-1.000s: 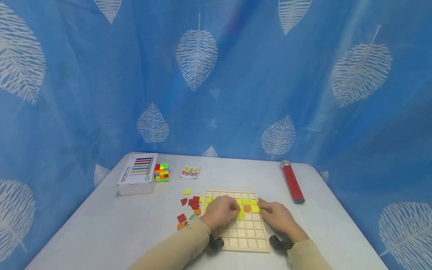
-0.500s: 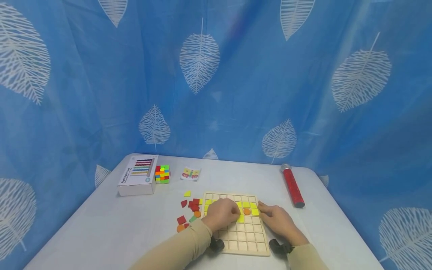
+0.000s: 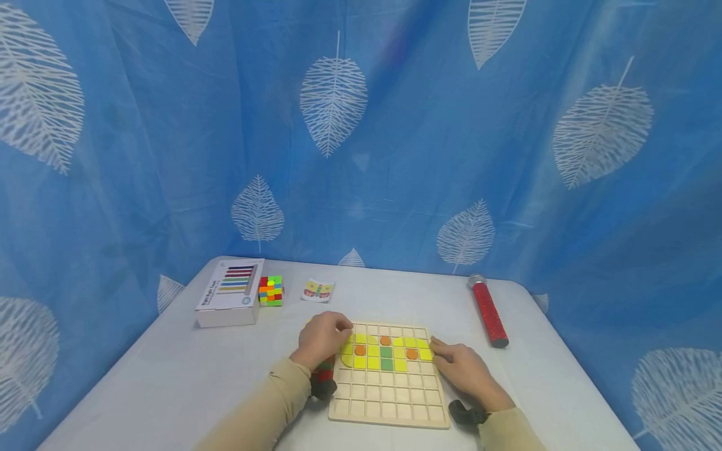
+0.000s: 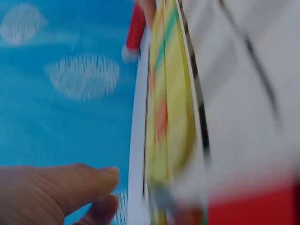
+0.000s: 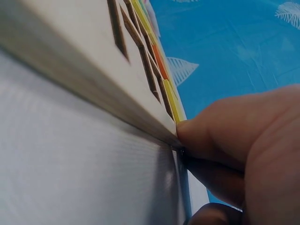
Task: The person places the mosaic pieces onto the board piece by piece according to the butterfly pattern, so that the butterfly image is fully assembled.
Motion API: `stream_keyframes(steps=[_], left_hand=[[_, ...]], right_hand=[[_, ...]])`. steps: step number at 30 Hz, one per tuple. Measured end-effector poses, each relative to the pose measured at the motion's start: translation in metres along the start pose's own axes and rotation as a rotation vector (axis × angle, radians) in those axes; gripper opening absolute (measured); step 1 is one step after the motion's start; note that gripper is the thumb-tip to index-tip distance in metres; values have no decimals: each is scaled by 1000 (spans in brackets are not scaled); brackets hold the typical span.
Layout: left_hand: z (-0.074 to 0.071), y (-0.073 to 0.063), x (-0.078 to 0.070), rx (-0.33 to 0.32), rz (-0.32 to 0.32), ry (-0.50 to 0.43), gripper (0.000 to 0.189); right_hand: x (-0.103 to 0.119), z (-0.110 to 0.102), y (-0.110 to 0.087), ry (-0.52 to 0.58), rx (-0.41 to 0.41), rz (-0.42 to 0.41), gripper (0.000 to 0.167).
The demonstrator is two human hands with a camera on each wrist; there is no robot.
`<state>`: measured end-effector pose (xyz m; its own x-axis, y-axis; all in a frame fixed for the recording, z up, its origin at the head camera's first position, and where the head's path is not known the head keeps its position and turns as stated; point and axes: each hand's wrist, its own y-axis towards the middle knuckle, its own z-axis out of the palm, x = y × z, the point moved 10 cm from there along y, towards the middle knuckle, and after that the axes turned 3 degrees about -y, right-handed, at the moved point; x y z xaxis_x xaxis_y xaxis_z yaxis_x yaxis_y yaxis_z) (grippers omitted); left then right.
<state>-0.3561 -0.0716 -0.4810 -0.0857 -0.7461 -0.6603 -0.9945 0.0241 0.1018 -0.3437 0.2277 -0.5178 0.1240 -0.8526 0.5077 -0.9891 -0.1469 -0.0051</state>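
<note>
A wooden grid board (image 3: 403,410) lies on the table with tiles set in its upper rows: yellow tiles (image 3: 359,362), green tiles (image 3: 386,358) and orange discs (image 3: 412,354). My left hand (image 3: 323,338) hovers by the board's upper left edge; in the left wrist view its thumb (image 4: 89,183) and a finger are loosely bent, with nothing seen between them. At the board's right edge my right hand (image 3: 467,371) grips the rim, its thumb (image 5: 206,126) touching the corner in the right wrist view. Loose red pieces (image 3: 325,369) lie under my left wrist, mostly hidden.
A white box (image 3: 228,297) and a puzzle cube (image 3: 271,291) stand at the back left. Beside them lies a small card with a butterfly pattern (image 3: 318,290). A red tube with a silver end (image 3: 489,313) lies on the right. Blue leaf-print cloth hangs behind the table.
My left hand has moved left from the middle of the board to its left edge, uncovering the green tiles and more discs. The right hand keeps its hold on the right edge.
</note>
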Motion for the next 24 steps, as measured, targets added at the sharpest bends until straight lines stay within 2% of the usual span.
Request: stream_keyframes(steps=[2,5,10,15,20,24], left_hand=[[-8,4,18,-9,-30,22,16],[-14,6,39,3,-63,53,19],[-22,5,55,3,-105,85,19],[-22,3,51,0,-105,130,25],[-14,1,40,22,-35,218,33],[-11,1,38,38,-13,229,33]], right_hand=[[0,-1,-1,-8,-6,-9,43],[0,-2,-1,-4,-3,-8,43],[-1,0,-2,6,3,8,44],[-2,-1,-1,11,9,24,45],[-1,-1,0,13,4,22,46],[-1,1,0,17,11,23,46]])
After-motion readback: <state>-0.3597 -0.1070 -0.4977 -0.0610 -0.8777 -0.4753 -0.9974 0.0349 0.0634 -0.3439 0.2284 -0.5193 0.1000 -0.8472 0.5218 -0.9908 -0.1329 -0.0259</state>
